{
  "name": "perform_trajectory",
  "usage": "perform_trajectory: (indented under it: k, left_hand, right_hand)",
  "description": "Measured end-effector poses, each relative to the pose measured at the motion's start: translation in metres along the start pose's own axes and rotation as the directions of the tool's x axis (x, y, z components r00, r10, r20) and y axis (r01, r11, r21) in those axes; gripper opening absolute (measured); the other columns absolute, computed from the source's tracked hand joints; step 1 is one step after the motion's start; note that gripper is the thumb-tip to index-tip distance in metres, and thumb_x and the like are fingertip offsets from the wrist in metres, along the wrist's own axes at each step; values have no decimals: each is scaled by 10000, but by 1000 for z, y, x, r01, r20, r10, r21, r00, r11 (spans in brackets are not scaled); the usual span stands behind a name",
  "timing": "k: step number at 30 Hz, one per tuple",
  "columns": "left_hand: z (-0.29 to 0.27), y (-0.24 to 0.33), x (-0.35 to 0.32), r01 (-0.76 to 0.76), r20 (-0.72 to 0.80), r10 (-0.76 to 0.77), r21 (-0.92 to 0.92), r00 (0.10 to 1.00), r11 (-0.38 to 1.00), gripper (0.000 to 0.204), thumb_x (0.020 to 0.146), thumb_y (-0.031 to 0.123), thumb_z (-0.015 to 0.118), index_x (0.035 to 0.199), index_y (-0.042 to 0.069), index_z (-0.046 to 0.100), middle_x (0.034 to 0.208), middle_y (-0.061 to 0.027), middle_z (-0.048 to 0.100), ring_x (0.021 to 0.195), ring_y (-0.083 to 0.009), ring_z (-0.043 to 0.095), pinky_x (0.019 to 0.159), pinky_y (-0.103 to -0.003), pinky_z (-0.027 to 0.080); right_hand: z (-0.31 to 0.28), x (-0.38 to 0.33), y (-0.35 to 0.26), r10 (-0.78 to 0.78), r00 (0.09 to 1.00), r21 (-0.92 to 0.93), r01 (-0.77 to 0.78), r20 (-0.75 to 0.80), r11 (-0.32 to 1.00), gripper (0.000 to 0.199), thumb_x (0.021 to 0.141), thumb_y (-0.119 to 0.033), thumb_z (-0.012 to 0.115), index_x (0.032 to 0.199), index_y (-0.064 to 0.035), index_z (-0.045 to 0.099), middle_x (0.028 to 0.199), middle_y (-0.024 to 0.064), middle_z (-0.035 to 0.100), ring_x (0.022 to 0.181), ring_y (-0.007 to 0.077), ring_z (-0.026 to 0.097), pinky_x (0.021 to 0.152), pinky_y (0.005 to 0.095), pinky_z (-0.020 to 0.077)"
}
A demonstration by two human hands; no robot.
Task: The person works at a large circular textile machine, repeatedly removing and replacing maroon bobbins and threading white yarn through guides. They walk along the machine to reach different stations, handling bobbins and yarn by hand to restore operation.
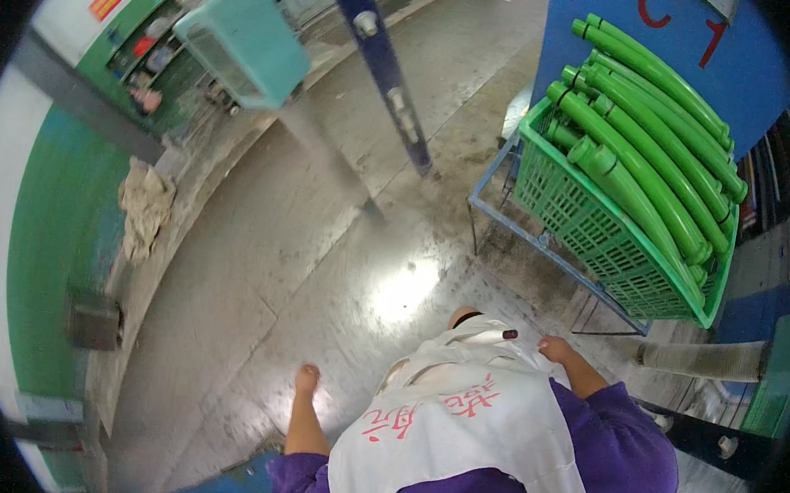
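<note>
My left hand [308,378] hangs low at my left side, away from my body, over the grey floor. Its fingers look curled in, with nothing showing in them. On the other side, my right hand [554,348] is beside the edge of my white apron [465,416], its fingers also curled and nothing visible in them. A small dark-tipped object [510,334] sticks out at the apron's front, a short way left of that hand. Beyond my right hand is a green plastic basket [606,243] heaped with curved green tubes [658,155].
The basket rests on a blue metal stand [542,243] beside a blue panel [603,23]. A dark blue post [380,62] rises ahead. A turquoise cabinet [253,49] is far left, and a crumpled beige cloth [146,206] lies by the green wall. A wrapped roller [703,358] is at right.
</note>
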State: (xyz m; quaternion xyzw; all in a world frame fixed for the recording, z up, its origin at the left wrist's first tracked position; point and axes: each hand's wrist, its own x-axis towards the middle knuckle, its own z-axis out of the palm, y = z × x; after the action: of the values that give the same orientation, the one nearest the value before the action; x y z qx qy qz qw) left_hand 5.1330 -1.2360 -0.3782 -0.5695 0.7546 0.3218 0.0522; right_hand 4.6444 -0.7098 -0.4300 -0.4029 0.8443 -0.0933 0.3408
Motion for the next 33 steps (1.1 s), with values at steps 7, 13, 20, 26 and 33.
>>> perform_trajectory:
  k: [7, 13, 20, 26, 33]
  left_hand:
    - [-83, 264, 203, -269, -168, 211, -652, 963, 709, 150, 876, 106, 505, 965, 11, 580, 710, -32, 573, 646, -95, 526, 588, -239, 435]
    - [-30, 289, 227, -184, 446, 255, -197, 858, 963, 204, 854, 108, 491, 1003, 25, 601, 788, -87, 642, 743, -167, 600, 674, -300, 482]
    - [-55, 245, 315, -233, 590, 143, 79, 795, 969, 191, 850, 155, 505, 931, 27, 620, 791, -110, 646, 727, -182, 606, 662, -307, 484]
    - [-69, 278, 419, -190, 580, 116, 69, 806, 979, 187, 844, 142, 510, 943, 19, 610, 788, -113, 640, 716, -183, 602, 653, -307, 482]
    - [-50, 398, 519, -310, 646, 240, -6, 725, 951, 186, 838, 125, 515, 958, 10, 598, 783, -116, 633, 704, -184, 597, 643, -307, 480]
  right_hand:
    - [28, 101, 51, 204, 942, -90, -187, 265, 978, 269, 752, -318, 584, 806, -69, 669, 857, 133, 660, 797, 306, 620, 693, 418, 482]
    - [-142, 288, -72, -149, 988, -102, 151, 25, 983, 335, 837, -270, 481, 1083, -64, 580, 1051, 157, 608, 965, 331, 573, 839, 420, 453]
    - [-292, 415, -191, 96, 970, 425, 9, -224, 905, 327, 842, -286, 476, 1012, -41, 612, 960, 185, 623, 888, 330, 603, 768, 406, 479]
    - [-272, 514, -181, 90, 951, 270, -173, 295, 947, 253, 758, -285, 568, 821, -53, 647, 886, 126, 655, 779, 303, 614, 619, 429, 473]
    - [-321, 630, -198, -435, 886, 78, 428, 163, 900, 292, 761, -283, 585, 952, -70, 641, 939, 149, 637, 869, 316, 599, 744, 396, 468]
